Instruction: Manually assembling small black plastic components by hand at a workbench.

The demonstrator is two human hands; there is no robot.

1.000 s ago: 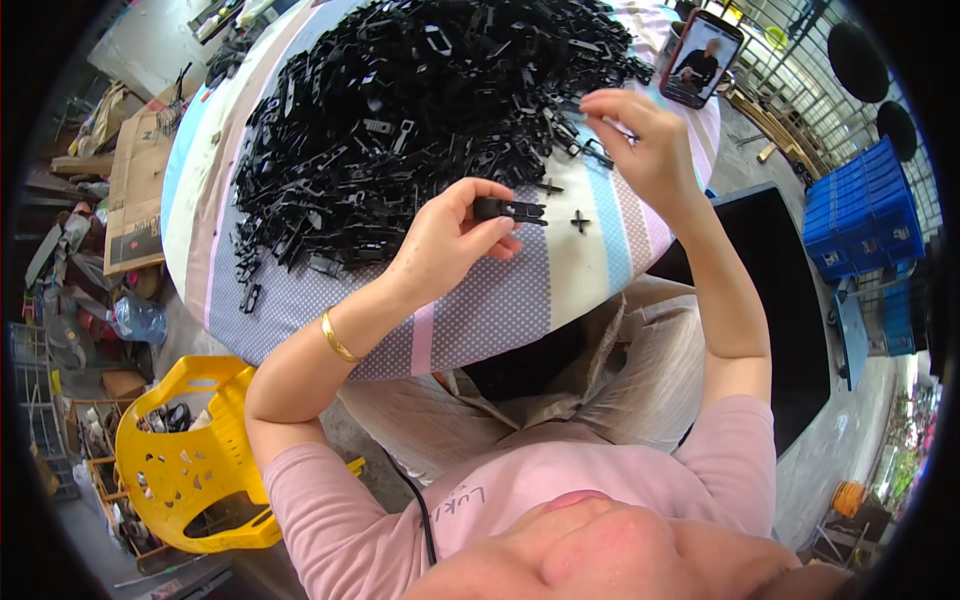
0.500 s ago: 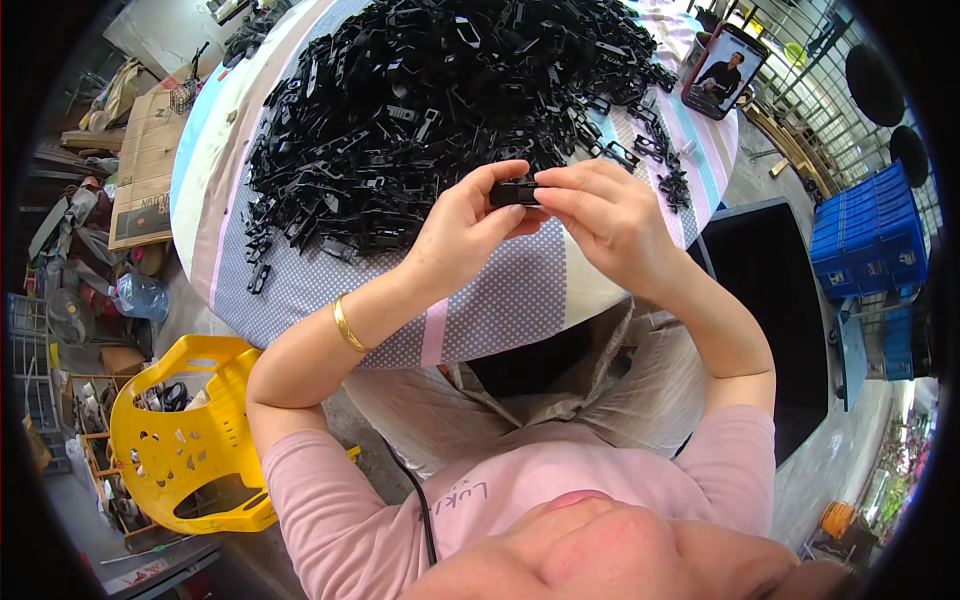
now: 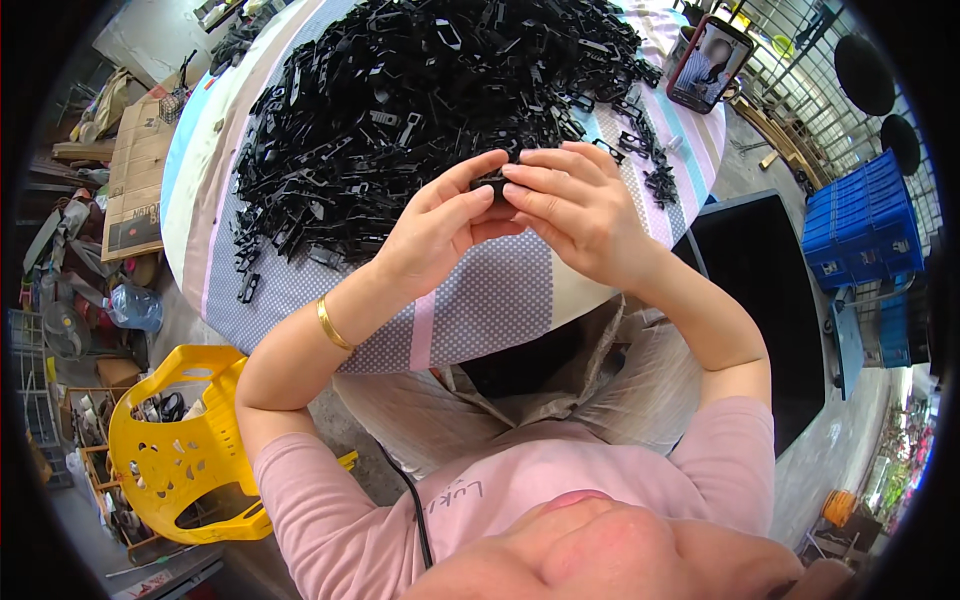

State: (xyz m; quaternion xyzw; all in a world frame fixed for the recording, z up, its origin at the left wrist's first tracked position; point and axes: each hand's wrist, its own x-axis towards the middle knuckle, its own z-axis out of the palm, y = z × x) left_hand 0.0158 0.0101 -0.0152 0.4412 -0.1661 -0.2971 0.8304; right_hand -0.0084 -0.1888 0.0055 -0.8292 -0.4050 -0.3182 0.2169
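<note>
Between my two hands, over the near part of the round table, is a small black plastic piece (image 3: pixel 490 187). My left hand (image 3: pixel 440 215) pinches it between thumb and forefinger. The fingers of my right hand (image 3: pixel 585 205) close on its right end and hide most of it. Just beyond my hands spreads a large heap of black plastic parts (image 3: pixel 400 120), many flat with oblong openings. A few loose small parts (image 3: pixel 660 180) lie at the heap's right edge.
A patterned cloth covers the table (image 3: pixel 490 310). A phone (image 3: pixel 710 65) leans upright at its far right. A yellow plastic chair (image 3: pixel 180 440) stands left, a large black bin (image 3: pixel 765 300) right, with blue crates (image 3: pixel 862 220) beyond. Cardboard (image 3: pixel 140 175) leans at the left.
My right hand has shifted left over the black piece, covering more of it, with its fingers closer to my left hand. The whole view has shifted slightly. The picture on the phone has changed.
</note>
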